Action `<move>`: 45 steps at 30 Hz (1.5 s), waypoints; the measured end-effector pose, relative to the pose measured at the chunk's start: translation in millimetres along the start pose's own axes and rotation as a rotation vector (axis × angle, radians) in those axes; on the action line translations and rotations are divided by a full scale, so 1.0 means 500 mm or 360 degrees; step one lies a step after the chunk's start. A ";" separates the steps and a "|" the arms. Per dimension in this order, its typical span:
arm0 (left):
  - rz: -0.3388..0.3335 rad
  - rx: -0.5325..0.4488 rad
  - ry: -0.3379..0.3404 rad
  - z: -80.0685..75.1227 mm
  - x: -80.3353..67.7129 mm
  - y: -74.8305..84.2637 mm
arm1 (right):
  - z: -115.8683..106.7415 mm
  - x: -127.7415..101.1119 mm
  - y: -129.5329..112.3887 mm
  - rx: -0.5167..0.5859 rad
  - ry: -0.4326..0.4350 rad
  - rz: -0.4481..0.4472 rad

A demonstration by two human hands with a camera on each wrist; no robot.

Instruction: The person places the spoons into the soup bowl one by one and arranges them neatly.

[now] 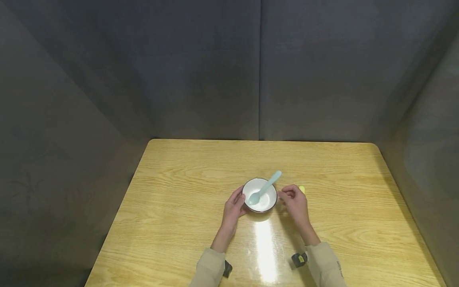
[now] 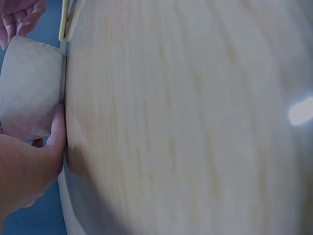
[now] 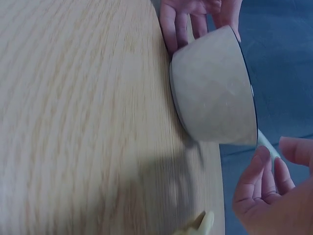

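On the wooden table [image 1: 179,191], a little toward 6 o'clock from its middle, stands a small white bowl [image 1: 265,202] with a dark rim. The left hand [image 1: 234,209] is at the 9 o'clock side of the bowl. Its fingers curl around the outer wall and touch it; in the left wrist view the thumb presses against the bowl's side, near the bottom, so this hand is grasping the bowl.

Inside the bowl lies a light blue spoon [image 1: 264,188]. Its scoop rests on the bottom, and its handle leans over the rim and points toward 1 o'clock.

The right hand [image 1: 295,203] is at the 3 o'clock side of the bowl, just beside the rim. In the right wrist view its fingers are loosely bent and there is a small gap between them and the bowl, so the hand is released and holds nothing.

Just behind the right hand, at its 1 o'clock, a small yellow object [image 1: 302,189] lies on the table. It is mostly hidden, and I cannot tell what it is.
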State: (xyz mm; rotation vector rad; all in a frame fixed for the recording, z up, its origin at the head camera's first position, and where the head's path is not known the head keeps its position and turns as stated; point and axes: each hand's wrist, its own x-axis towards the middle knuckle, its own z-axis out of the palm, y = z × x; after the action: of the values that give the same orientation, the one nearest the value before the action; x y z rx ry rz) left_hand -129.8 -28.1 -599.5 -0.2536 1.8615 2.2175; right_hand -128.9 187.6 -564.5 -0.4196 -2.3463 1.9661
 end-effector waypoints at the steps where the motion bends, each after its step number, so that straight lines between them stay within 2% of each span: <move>1: -0.0005 -0.0005 0.0001 0.000 0.000 0.000 | -0.004 0.000 0.000 0.0004 0.0003 0.0014; 7: 0.0008 -0.0023 -0.0008 0.001 0.001 -0.001 | -0.039 0.002 0.005 -0.0023 0.0043 0.0017; 14: 0.0034 -0.0032 -0.0030 -0.001 0.000 -0.003 | -0.080 0.002 0.024 -0.0279 0.0108 -0.0083; 18: 0.0054 -0.0056 -0.0059 -0.004 0.004 -0.009 | -0.098 0.003 0.034 -0.0413 0.0170 -0.0064; 21: 0.0063 -0.0076 -0.0071 -0.004 0.006 -0.011 | -0.108 0.006 0.043 -0.0452 0.0196 -0.0021; 37: 0.0031 -0.0092 -0.0035 -0.003 0.005 -0.009 | -0.130 0.010 0.070 -0.0460 0.0102 0.0129; 40: 0.0035 -0.0097 -0.0029 -0.003 0.004 -0.006 | -0.132 0.010 0.067 -0.0496 0.0046 0.0121; 45: 0.0043 -0.0099 -0.0037 -0.001 0.001 -0.001 | -0.136 0.012 0.062 -0.0647 -0.0125 0.0076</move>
State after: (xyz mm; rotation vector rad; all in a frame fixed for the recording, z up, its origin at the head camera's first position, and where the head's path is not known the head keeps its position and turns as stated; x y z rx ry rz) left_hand -130.0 -28.4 -600.3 -0.2140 1.7967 2.2887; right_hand -115.1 259.0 -582.3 -0.4254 -2.8140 1.5384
